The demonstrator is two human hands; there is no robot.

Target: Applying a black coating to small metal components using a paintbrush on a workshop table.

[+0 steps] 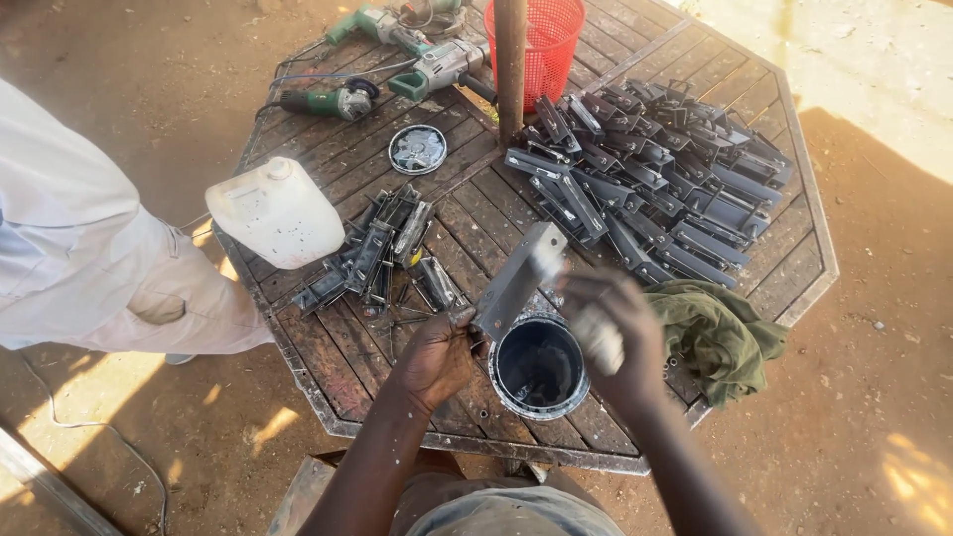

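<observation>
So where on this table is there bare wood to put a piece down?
Bare slats show between the round lid and the small bracket cluster, and along the table's far right edge. The big bracket pile crowds the right half; the paint can and green rag fill the near edge.

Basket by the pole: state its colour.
Red, a mesh basket beside the pole; clearest in the head view.

Harsh sun upper right, table shaded, right hand [613, 323] motion-blurred.
</observation>
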